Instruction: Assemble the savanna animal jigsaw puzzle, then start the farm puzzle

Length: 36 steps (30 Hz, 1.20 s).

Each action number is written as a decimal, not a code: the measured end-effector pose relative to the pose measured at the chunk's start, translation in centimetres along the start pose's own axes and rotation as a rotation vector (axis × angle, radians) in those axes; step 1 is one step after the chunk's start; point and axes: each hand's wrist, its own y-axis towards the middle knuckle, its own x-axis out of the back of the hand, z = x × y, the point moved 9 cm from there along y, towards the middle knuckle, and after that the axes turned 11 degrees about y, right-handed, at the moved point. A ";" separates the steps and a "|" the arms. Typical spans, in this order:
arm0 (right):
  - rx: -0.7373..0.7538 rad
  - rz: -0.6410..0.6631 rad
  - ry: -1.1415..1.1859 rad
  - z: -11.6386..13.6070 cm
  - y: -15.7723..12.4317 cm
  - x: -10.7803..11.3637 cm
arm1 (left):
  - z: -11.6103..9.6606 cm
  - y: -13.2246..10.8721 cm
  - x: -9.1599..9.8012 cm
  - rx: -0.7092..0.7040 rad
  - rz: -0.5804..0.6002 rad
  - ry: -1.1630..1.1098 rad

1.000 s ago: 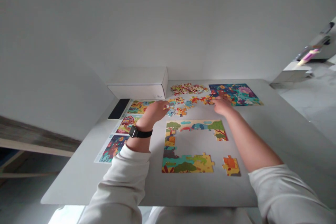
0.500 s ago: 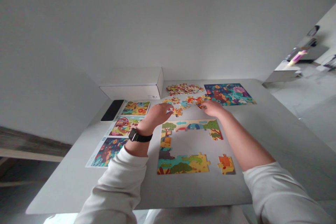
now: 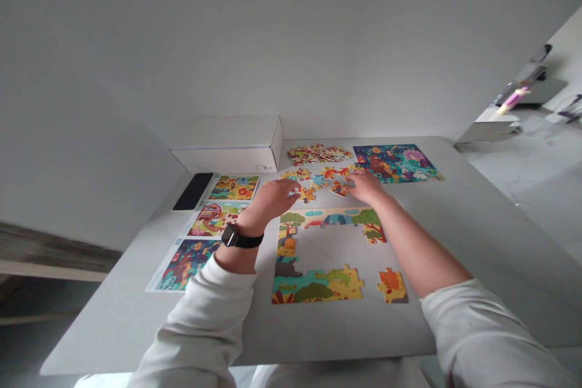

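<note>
A partly joined jigsaw puzzle point(image 3: 313, 293) lies on the table in front of me, an animal scene with a gap in its middle. Beyond it, loose puzzle pieces point(image 3: 319, 180) are spread out. My left hand point(image 3: 274, 199) is curled at their left side, thumb and fingers closed around a small red and white puzzle piece point(image 3: 295, 190), mostly hidden. On the right, my right hand point(image 3: 366, 187) has its fingertips at the edge of an orange and dark puzzle piece point(image 3: 338, 188). Two joined pieces point(image 3: 391, 286) rest apart at the puzzle's lower right.
A heap of pieces point(image 3: 318, 154) lies by the wall, beside a dark blue finished puzzle point(image 3: 395, 162). At the left are a white box point(image 3: 227, 157), a black phone point(image 3: 193, 191) and a sheet with three pictures point(image 3: 213, 219). The table point(image 3: 336, 333) ends close to my body.
My right hand has shifted slightly left, and the orange and dark piece at its fingertips is now lower and nearer to me. My left hand has stayed nearly still.
</note>
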 end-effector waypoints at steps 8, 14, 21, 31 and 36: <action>0.016 0.015 -0.023 0.0 0.0 -0.7 | 0.0 -0.1 -0.2 0.004 0.008 0.003; 0.069 0.049 0.018 0.2 0.1 -0.7 | 0.1 -0.1 -0.3 0.014 0.025 0.006; 0.082 0.072 -0.027 0.5 -0.1 -0.1 | 0.3 -0.1 -0.5 0.024 0.027 -0.003; -0.115 0.002 -0.022 -2.9 0.3 1.3 | 0.7 0.0 -0.6 0.015 0.010 0.004; -0.152 -0.052 0.021 -4.1 0.5 1.8 | 0.6 -0.2 -0.4 0.007 0.005 0.024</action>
